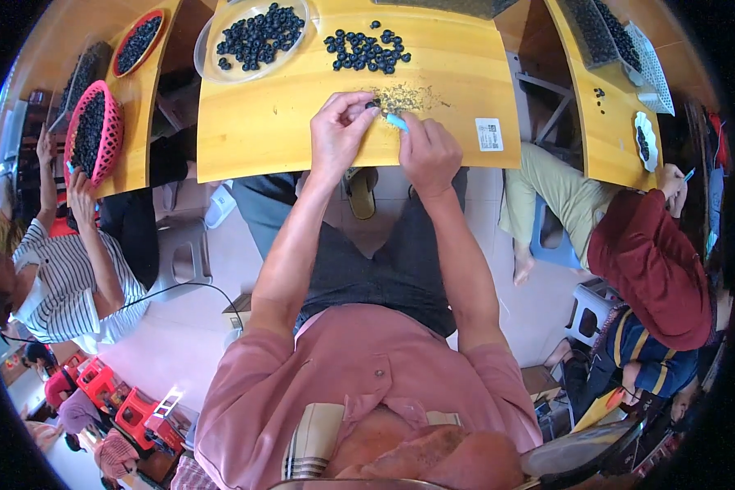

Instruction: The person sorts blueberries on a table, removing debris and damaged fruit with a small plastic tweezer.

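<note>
Over the near part of the yellow table (261,151), my left hand (337,131) pinches a small black round piece (373,104) between thumb and fingertips. My right hand (429,155) is closed around a small tool with a light-blue handle (396,122), its end pointing at the black piece. The tool's working tip is too small to make out. Dark crumbs (416,96) lie scattered just beyond my hands. Farther back is a loose pile of similar glossy black pieces (366,51), and left of it a clear shallow bowl (207,51) holds more of them.
A white label (489,135) sits near the table's right corner. At the left table, a person in a striped shirt (73,273) works beside a pink basket (114,135) of black pieces. On the right, a person in dark red (653,261) sits near a white dish (643,126).
</note>
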`<state>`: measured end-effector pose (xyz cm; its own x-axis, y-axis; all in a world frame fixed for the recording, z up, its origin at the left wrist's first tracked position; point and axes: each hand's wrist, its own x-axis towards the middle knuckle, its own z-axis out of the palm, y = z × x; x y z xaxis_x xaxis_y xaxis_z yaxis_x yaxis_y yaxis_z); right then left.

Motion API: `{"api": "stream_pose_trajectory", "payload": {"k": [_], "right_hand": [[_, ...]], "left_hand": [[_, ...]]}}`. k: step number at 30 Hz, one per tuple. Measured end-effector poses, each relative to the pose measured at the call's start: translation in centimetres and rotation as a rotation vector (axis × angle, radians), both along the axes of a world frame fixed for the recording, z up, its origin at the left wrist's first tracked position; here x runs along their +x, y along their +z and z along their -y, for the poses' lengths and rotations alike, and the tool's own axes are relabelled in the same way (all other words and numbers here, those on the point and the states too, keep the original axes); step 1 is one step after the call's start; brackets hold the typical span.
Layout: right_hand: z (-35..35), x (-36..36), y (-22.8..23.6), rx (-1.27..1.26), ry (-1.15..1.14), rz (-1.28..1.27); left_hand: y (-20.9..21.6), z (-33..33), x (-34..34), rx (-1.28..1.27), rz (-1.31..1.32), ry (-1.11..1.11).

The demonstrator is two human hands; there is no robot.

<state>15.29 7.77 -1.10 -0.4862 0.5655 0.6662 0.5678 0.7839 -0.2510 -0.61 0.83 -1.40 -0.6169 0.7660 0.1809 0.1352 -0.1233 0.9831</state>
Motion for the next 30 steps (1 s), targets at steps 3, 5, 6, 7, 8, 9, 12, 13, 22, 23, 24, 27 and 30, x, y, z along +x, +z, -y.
{"api": "stream_pose_trajectory", "payload": {"k": [3, 5, 6, 7, 8, 9, 12, 13, 22, 23, 24, 27, 30], "right_hand": [[0.05, 0.07, -0.19, -0.003, 0.002, 0.015], [-0.01, 0.03, -0.29, -0.004, -0.002, 0.014], [-0.04, 0.07, -0.30, -0.006, -0.003, 0.017], [-0.05, 0.04, -0.27, 0.018, -0.001, 0.013], [-0.07, 0.00, -0.26, 0.042, 0.000, 0.007], [-0.12, -0.05, -0.27, 0.040, -0.001, 0.008], [-0.07, -0.01, -0.39, 0.037, -0.006, 0.000], [-0.12, -0.01, -0.36, 0.036, -0.002, 0.013], [-0.09, -0.03, 0.10, 0.043, 0.006, 0.020], [-0.08, -0.02, 0.08, 0.045, 0.006, 0.023], [-0.10, 0.00, -0.01, 0.043, 0.005, 0.023], [-0.17, -0.04, -0.20, 0.037, 0.009, 0.023], [-0.18, -0.02, -0.34, 0.035, 0.008, 0.022]], "left_hand": [[0.04, 0.03, 0.27, 0.025, 0.102, 0.007], [0.13, 0.06, 0.42, 0.020, 0.077, 0.010], [0.17, 0.10, 0.51, 0.018, 0.047, 0.013], [0.10, 0.15, 0.51, 0.016, 0.049, 0.012], [0.05, 0.18, 0.50, 0.008, -0.019, 0.004], [0.00, 0.20, 0.50, -0.001, -0.088, -0.005], [0.37, 0.21, 0.71, 0.014, -0.061, -0.010], [0.53, 0.23, 0.76, 0.011, -0.060, -0.013], [0.78, 0.41, 0.84, -0.049, -0.231, 0.000], [0.82, 0.40, 0.87, -0.066, -0.227, 0.004], [0.86, 0.40, 0.90, -0.084, -0.223, 0.008], [0.67, 0.40, 0.79, -0.037, -0.294, -0.009], [0.82, 0.44, 0.89, -0.039, -0.294, -0.012]]}}
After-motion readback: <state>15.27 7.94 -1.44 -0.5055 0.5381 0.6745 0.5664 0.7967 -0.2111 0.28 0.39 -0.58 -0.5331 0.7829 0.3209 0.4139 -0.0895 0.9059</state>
